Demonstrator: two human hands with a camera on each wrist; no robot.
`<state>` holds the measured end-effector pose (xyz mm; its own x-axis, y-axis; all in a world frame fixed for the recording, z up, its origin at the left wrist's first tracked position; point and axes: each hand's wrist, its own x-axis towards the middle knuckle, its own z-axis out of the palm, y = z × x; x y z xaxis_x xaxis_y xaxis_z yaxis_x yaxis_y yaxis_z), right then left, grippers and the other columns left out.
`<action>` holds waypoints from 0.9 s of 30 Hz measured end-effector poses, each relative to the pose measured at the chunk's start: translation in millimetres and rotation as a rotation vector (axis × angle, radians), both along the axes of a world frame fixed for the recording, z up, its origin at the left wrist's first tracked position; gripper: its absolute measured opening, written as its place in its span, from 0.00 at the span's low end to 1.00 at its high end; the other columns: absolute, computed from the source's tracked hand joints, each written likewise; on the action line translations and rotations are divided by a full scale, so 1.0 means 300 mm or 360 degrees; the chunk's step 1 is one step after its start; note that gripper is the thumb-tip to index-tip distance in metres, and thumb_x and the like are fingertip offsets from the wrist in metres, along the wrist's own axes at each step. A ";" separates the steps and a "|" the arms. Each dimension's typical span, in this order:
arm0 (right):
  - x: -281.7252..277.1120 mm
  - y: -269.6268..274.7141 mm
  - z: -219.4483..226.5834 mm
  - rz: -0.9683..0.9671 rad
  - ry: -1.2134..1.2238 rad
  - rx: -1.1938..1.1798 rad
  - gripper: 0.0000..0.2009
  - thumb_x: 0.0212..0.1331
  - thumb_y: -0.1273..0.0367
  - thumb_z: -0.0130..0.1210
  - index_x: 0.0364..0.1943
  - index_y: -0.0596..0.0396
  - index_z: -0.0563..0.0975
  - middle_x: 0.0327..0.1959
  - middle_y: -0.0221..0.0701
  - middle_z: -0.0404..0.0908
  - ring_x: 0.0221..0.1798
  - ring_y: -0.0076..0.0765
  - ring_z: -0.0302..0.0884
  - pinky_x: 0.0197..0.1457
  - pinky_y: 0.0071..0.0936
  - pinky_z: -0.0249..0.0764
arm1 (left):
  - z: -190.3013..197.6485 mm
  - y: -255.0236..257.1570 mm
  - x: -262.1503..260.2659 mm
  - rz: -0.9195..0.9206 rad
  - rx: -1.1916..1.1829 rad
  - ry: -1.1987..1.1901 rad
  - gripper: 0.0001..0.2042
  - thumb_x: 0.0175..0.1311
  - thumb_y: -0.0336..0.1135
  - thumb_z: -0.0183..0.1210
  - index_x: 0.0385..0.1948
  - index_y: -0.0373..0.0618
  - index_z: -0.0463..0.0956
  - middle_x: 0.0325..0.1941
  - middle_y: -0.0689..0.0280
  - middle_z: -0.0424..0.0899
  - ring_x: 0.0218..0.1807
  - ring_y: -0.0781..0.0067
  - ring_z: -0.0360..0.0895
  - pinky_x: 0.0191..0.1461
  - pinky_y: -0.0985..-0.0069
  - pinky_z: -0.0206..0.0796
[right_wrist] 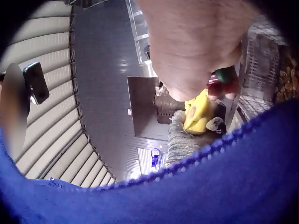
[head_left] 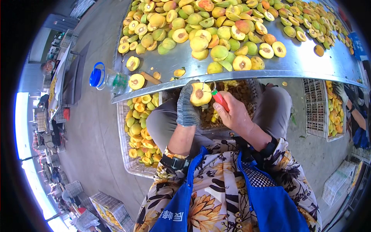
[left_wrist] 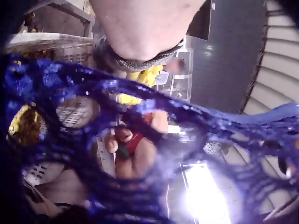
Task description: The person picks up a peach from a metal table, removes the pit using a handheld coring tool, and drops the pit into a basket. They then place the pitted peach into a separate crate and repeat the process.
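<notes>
My left hand [head_left: 187,107], in a grey knitted glove, holds a yellow peach half [head_left: 200,95] with its cut face and brown pit showing. Bare, my right hand [head_left: 237,116] grips the red handle of a pitting tool [head_left: 220,101] with a green collar. The tool's curved metal loop lies at the edge of the cut face. In the right wrist view the peach half [right_wrist: 198,113] sits in the gloved fingers [right_wrist: 182,143], close to the tool. Blue mesh cloth covers much of the left wrist view, with the red handle [left_wrist: 134,142] showing through a hole.
Many halved peaches [head_left: 201,42] cover the metal table [head_left: 174,80] ahead. A wooden-looking handle [head_left: 150,77] and a blue-capped bottle [head_left: 116,82] are at its left edge. A crate [head_left: 127,154] of pitted halves stands left; scraps [head_left: 247,94] fill a container between the knees.
</notes>
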<state>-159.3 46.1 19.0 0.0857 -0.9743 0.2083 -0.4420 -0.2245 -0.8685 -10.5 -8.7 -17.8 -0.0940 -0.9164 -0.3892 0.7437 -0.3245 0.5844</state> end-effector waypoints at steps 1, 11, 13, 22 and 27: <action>0.007 0.007 -0.002 -0.0003 0.0000 -0.0001 0.15 0.53 0.66 0.51 0.39 0.60 0.64 0.26 0.47 0.72 0.30 0.54 0.71 0.31 0.41 0.66 | 0.013 0.007 -0.001 -0.0024 -0.0036 -0.0011 0.14 0.55 0.38 0.53 0.40 0.40 0.69 0.38 0.61 0.75 0.39 0.67 0.74 0.43 0.72 0.69; 0.029 0.034 -0.048 -0.0016 -0.0027 0.0252 0.14 0.50 0.67 0.53 0.34 0.60 0.63 0.17 0.49 0.70 0.24 0.58 0.69 0.23 0.42 0.64 | 0.019 0.028 -0.042 -0.0035 -0.0485 -0.0452 0.13 0.58 0.32 0.49 0.44 0.39 0.67 0.42 0.63 0.72 0.43 0.74 0.70 0.48 0.77 0.64; 0.035 0.040 -0.056 -0.0039 0.0000 0.0292 0.14 0.49 0.67 0.54 0.35 0.60 0.63 0.17 0.50 0.70 0.24 0.58 0.70 0.24 0.42 0.64 | 0.022 0.032 -0.050 -0.0036 -0.0531 -0.0556 0.13 0.58 0.32 0.49 0.44 0.38 0.67 0.41 0.63 0.72 0.42 0.75 0.69 0.49 0.78 0.63; 0.080 0.054 -0.042 0.0022 0.0055 0.0781 0.13 0.47 0.70 0.49 0.38 0.57 0.64 0.22 0.49 0.71 0.29 0.57 0.71 0.30 0.39 0.67 | 0.014 0.017 -0.040 0.0042 -0.0400 -0.0799 0.10 0.56 0.32 0.53 0.38 0.39 0.71 0.34 0.67 0.74 0.35 0.78 0.71 0.40 0.82 0.66; 0.093 0.032 -0.054 0.0223 0.0283 0.0810 0.15 0.46 0.71 0.48 0.39 0.59 0.64 0.24 0.50 0.72 0.30 0.57 0.71 0.31 0.39 0.68 | -0.010 -0.068 0.065 -0.0584 -0.0093 -0.0313 0.07 0.53 0.31 0.55 0.32 0.38 0.74 0.31 0.65 0.76 0.33 0.74 0.74 0.38 0.79 0.68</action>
